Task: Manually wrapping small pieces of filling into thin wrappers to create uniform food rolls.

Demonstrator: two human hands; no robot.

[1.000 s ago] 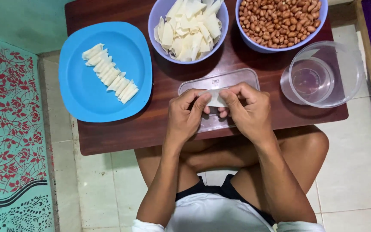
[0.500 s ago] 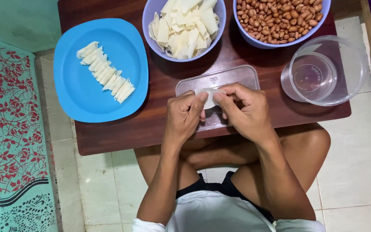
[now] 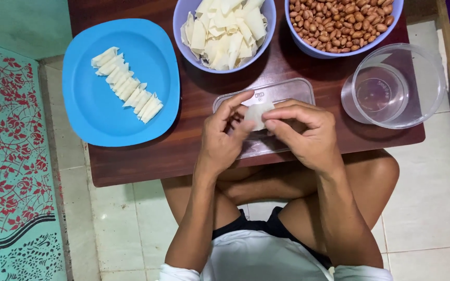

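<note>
Both hands meet at the centre of the view, over a clear plastic lid (image 3: 287,92) that lies flat on the dark wooden counter (image 3: 183,130). Between them they hold a small pale wrapper sheet (image 3: 259,113), which sits just above the lid.

The left hand (image 3: 224,139) is curled partway. Its thumb and forefinger reach toward 1 o'clock and pinch the left edge of the sheet, while the other fingers fold loosely under. The right hand (image 3: 305,132) is also half closed. Its fingertips (image 3: 271,125) press on the sheet's right side from 3 o'clock, with the knuckles arched over it. Neither hand is flat or spread wide; both grip the sheet lightly with the fingertips.

At 10 o'clock from the hands lies a blue plate (image 3: 87,112) carrying a slanted row of folded wrapper pieces (image 3: 127,86). At 12 o'clock stands a lavender bowl (image 3: 267,28) heaped with loose wrapper sheets (image 3: 225,31). At 1 o'clock a second lavender bowl (image 3: 394,15) is full of peanuts (image 3: 339,21). At 3 o'clock, at the counter's right edge, sits a clear round container (image 3: 428,88) with a little water in it.

Below the counter, the person's crossed legs rest on pale floor tiles (image 3: 126,234). A patterned teal and red mat (image 3: 6,156) lies at 9 o'clock.
</note>
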